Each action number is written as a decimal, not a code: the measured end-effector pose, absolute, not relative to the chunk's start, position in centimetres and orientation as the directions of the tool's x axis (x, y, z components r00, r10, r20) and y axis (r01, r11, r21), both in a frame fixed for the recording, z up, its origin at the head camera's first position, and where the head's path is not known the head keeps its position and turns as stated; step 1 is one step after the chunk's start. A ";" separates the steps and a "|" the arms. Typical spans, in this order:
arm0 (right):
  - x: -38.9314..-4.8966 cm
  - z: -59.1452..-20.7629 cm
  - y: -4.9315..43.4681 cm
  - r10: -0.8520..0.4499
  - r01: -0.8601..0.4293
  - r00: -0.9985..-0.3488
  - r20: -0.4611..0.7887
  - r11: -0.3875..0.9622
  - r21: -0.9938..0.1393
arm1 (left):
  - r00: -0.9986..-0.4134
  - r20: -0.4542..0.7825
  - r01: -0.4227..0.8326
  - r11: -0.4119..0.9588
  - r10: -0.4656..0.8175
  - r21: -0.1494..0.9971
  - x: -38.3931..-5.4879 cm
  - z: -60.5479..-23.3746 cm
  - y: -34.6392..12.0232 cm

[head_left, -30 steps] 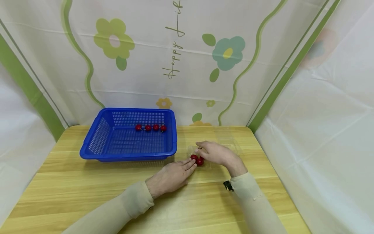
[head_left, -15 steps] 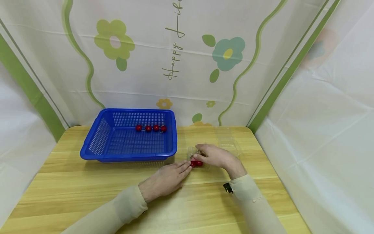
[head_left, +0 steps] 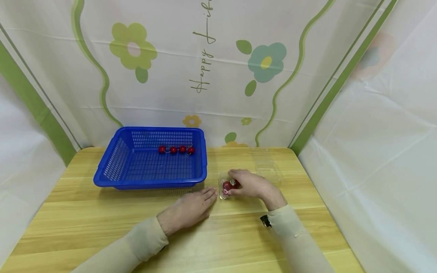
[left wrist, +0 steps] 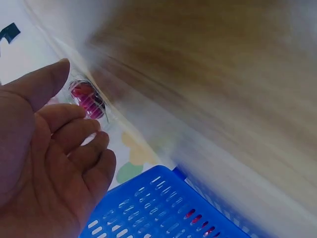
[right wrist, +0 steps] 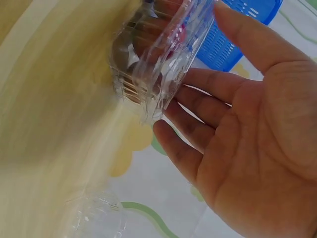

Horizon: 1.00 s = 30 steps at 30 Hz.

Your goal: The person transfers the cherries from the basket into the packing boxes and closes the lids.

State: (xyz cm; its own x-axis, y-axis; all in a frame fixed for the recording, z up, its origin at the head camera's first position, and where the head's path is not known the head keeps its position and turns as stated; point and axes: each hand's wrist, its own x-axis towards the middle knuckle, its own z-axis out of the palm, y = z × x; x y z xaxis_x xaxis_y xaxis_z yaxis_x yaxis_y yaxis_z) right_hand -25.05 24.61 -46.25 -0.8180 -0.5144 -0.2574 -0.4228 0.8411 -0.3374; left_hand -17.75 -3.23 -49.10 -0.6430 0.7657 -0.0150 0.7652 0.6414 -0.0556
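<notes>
A small clear plastic box (head_left: 224, 192) with red cherries (head_left: 227, 185) in it sits on the table, right of the blue basket. My right hand (head_left: 250, 184) holds it from the right, thumb on the near side and fingers at the far side; the right wrist view shows the fingertips against the box's clear wall (right wrist: 168, 79). Its lid appears to lie down over the cherries. My left hand (head_left: 191, 208) rests low over the table just left of the box, apart from it, fingers loosely extended and holding nothing.
The blue basket (head_left: 150, 183) stands at the back left, with several cherries (head_left: 173, 150) along its far right side. Another clear plastic container (head_left: 268, 170) lies behind my right hand. A printed curtain (head_left: 164, 98) hangs behind the wooden table (head_left: 218, 242).
My left hand has drawn back leftward off the cherries and box. My right hand has come down slightly and now holds the box, with clear plastic over the cherries.
</notes>
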 end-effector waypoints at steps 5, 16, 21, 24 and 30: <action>-24.9 -46.4 24.4 -0.494 -0.410 -0.828 -0.266 0.856 -0.315 | -0.695 0.020 0.717 0.689 0.719 0.106 -18.3 -49.1 -3.1; -24.9 -46.5 24.4 -0.470 -0.389 -0.842 -0.264 0.869 -0.306 | -0.792 0.053 0.557 0.684 0.608 0.472 -20.0 -49.7 -1.1; -25.0 -46.7 24.4 -0.485 -0.406 -0.838 -0.250 0.861 -0.308 | -0.813 0.042 0.506 0.670 0.581 0.543 -20.3 -49.3 -0.1; -24.9 -46.7 24.4 -0.484 -0.405 -0.839 -0.248 0.861 -0.308 | -0.815 0.010 0.479 0.664 0.579 0.575 -20.3 -49.1 0.3; -24.6 -46.8 24.1 -0.470 -0.394 -0.848 -0.243 0.868 -0.303 | -0.818 -0.052 0.403 0.635 0.573 0.659 -21.0 -49.3 0.6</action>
State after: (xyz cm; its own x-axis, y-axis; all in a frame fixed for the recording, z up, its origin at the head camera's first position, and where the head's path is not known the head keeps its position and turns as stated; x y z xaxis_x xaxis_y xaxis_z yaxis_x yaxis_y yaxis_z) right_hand -24.61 24.07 -46.78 -0.8484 -0.4704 -0.2428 -0.3945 0.8676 -0.3026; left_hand -21.01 0.61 -49.33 -0.8176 0.5734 -0.0525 0.4033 0.6353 0.6586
